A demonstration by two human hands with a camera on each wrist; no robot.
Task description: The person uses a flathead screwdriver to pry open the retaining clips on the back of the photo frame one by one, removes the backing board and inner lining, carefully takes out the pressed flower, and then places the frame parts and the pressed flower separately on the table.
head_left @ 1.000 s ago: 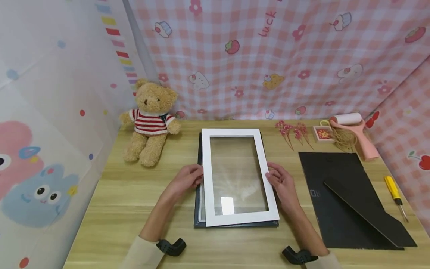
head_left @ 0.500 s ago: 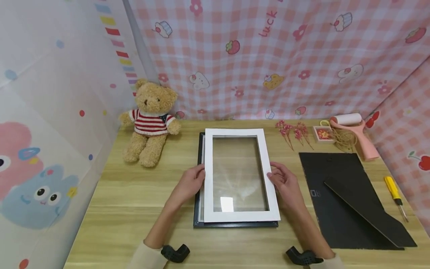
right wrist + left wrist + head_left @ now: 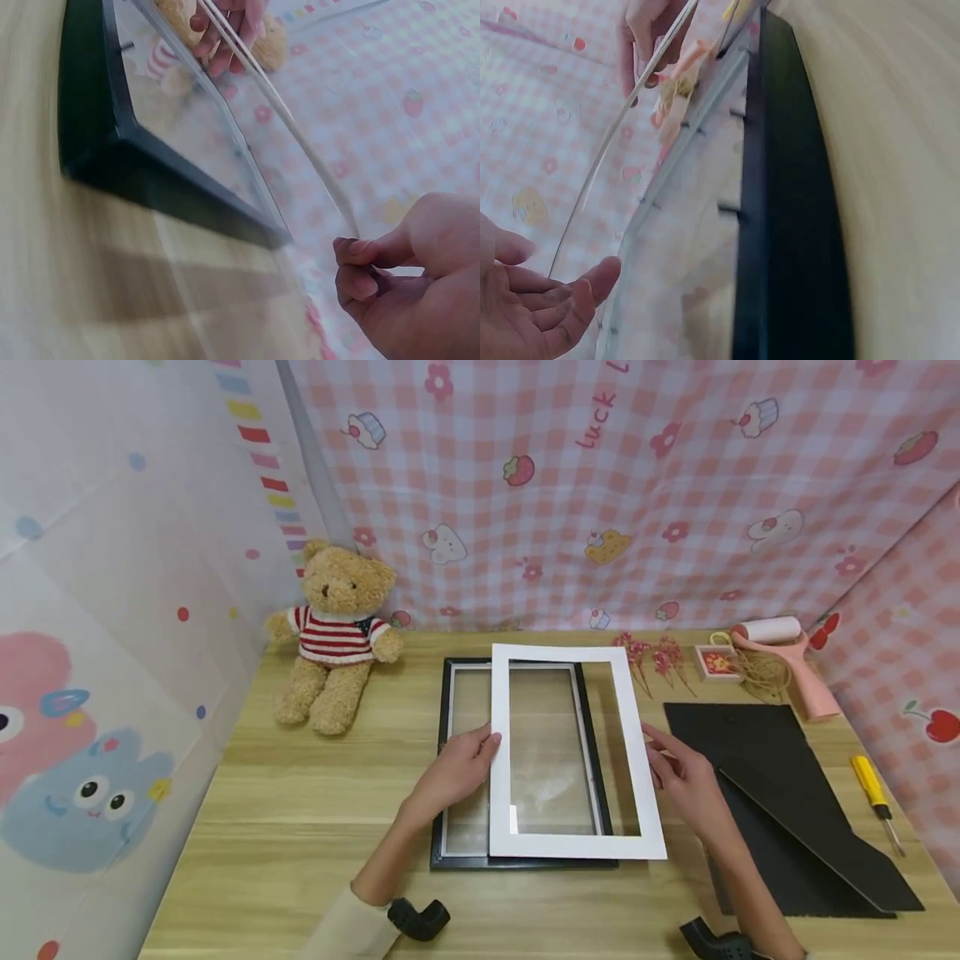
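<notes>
A white picture mat [image 3: 577, 847] with a rectangular opening is held above a black picture frame [image 3: 459, 863]. The frame lies on the table with a clear pane [image 3: 471, 702] inside its rim. My left hand [image 3: 457, 768] holds the mat's left edge, and my right hand [image 3: 686, 777] pinches its right edge. Seen edge-on in the right wrist view, the mat [image 3: 300, 142] bows slightly and is apart from the frame [image 3: 187, 187]. Small dark tabs line the frame's inner side in the left wrist view. The mat overhangs the frame's right side.
A black backing board [image 3: 742, 727] with an easel leg [image 3: 817, 835] lies at right, beside a yellow screwdriver [image 3: 870, 781]. Dried flowers [image 3: 667, 658], a small box [image 3: 717, 662], twine [image 3: 765, 677] and a pink-handled lint roller [image 3: 806, 672] lie behind. A teddy bear [image 3: 337, 635] sits back left.
Both hands have carried the mat to the right, off its place over the frame, so the frame's left side and more of the pane show. The frame has stayed put.
</notes>
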